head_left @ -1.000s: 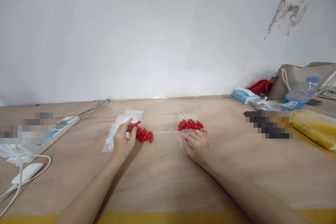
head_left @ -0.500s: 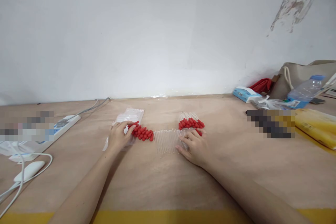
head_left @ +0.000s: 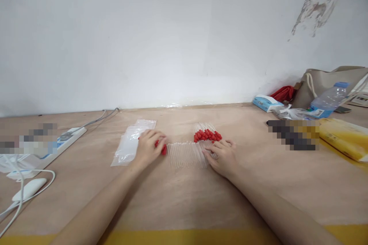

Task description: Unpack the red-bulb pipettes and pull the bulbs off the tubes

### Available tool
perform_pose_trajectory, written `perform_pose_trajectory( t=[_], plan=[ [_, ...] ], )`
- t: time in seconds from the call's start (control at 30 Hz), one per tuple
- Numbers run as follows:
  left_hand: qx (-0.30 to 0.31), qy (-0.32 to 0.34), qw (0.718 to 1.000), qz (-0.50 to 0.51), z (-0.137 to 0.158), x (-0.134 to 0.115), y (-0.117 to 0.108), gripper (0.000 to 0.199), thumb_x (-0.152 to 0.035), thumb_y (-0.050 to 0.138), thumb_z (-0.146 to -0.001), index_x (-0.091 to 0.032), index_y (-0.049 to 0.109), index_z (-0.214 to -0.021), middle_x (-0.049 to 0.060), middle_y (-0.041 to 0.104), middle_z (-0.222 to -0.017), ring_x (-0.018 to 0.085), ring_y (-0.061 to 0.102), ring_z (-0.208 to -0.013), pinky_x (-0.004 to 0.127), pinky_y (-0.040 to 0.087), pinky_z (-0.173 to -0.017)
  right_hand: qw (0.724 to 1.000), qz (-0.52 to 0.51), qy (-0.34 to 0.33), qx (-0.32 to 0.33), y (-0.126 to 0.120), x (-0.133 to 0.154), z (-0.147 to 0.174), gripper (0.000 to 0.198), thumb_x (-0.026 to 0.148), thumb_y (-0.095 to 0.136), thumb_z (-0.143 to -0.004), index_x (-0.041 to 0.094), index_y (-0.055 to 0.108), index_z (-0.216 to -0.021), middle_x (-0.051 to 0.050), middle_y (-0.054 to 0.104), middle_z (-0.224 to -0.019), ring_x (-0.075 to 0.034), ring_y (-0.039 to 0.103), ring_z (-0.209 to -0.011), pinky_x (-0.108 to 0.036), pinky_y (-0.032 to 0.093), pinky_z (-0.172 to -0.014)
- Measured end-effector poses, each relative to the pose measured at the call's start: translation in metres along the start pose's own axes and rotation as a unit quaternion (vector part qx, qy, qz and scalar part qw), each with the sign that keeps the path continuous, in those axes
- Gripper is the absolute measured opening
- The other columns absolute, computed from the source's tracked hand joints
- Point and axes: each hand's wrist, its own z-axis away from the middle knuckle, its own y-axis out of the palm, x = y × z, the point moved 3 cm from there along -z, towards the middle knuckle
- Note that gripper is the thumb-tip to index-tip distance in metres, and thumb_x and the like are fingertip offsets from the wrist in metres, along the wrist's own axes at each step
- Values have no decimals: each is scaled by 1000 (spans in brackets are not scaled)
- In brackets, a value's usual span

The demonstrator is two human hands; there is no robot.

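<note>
My left hand (head_left: 150, 146) lies over a pile of red bulb-shaped pieces (head_left: 163, 150), hiding most of them. Its fingers curve above the pile, thumb apart, with red showing in the gap. Just right of the pile lies a flat row of thin clear tubes (head_left: 184, 155) side by side. At the right end of that row my right hand (head_left: 222, 157) rests with fingers spread, its fingertips touching the tubes. Behind it sits a group of red bulbs with clear tubes (head_left: 207, 135), tubes pointing to the wall. Flat clear plastic bags (head_left: 126, 147) lie left of my left hand.
Far left are a white power strip (head_left: 70, 138), cables and a white mouse-shaped object (head_left: 29, 189). On the right lie a tissue pack (head_left: 266, 103), a plastic bottle (head_left: 330, 99), a grey bag (head_left: 304, 92) and a yellow package (head_left: 342, 138). A white wall (head_left: 172, 38) bounds the table's back.
My left hand has moved right, off the plastic bags and over the red pile, which it now mostly covers. My right hand has shifted slightly right along the tubes. The view has shifted slightly.
</note>
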Motion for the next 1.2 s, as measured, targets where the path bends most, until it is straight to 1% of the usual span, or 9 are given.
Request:
perform_pose_trajectory(
  t=[0.07,0.17,0.3,0.43,0.6,0.8,0.97,1.07,1.2],
  plan=[
    [70,29,996,46,-14,-25,18,13,-27,50,-82,-21,61,-81,2,62,-85,18,54,-84,32,39,-79,1000,2,25,10,-6,-9,-1,24,31,50,-80,22,64,-63,1,61,-62,-12,52,-67,-35,20,-86],
    [140,25,987,77,-34,-55,50,12,-30,54,-79,-19,57,-82,4,60,-86,19,54,-83,31,41,-77,998,4,62,25,-11,-20,-3,26,31,49,-80,21,63,-60,1,62,-62,-12,54,-67,-34,19,-83],
    [157,19,984,84,-51,-76,84,21,-35,60,-74,-18,55,-85,5,59,-85,20,55,-83,31,42,-73,995,-3,95,26,-13,-25,-4,26,32,48,-80,22,63,-60,2,63,-63,-13,56,-69,-34,19,-81],
    [157,4,984,90,-56,-79,98,16,-31,57,-77,-19,55,-87,4,60,-85,19,56,-79,30,43,-69,995,-10,92,27,-12,-24,-4,27,31,47,-80,22,63,-60,1,64,-64,-12,56,-67,-33,19,-81],
    [137,-13,985,104,-52,-74,98,6,-23,53,-79,-19,56,-83,3,61,-85,17,58,-80,28,43,-70,996,-5,86,23,-10,-26,-3,26,31,48,-80,22,63,-61,1,65,-65,-12,56,-68,-33,19,-81],
    [86,-22,988,129,-46,-71,93,9,-19,49,-81,-17,55,-87,5,60,-87,16,59,-78,29,46,-72,996,-1,86,26,-11,-25,-3,26,30,47,-80,21,62,-60,2,64,-64,-11,56,-65,-32,20,-80],
    [48,-11,988,146,-36,-68,78,8,-18,48,-82,-17,55,-86,5,60,-88,16,59,-80,29,48,-72,997,3,78,19,-12,-25,-3,29,31,46,-81,21,62,-59,2,63,-63,-11,56,-64,-32,21,-79],
    [24,33,988,149,-21,-66,60,10,-17,46,-83,-17,55,-88,6,61,-89,15,59,-82,28,49,-72,996,-9,93,13,-14,-21,-4,30,34,47,-81,21,63,-59,1,63,-64,-12,55,-66,-32,21,-77],
    [-25,168,980,100,10,-72,35,15,-15,49,-83,-17,55,-97,6,64,-92,15,61,-84,27,50,-74,990,-53,118,62,-15,2,-5,40,43,43,-83,21,63,-57,1,60,-58,-12,53,-63,-27,24,-67]
  ],
)
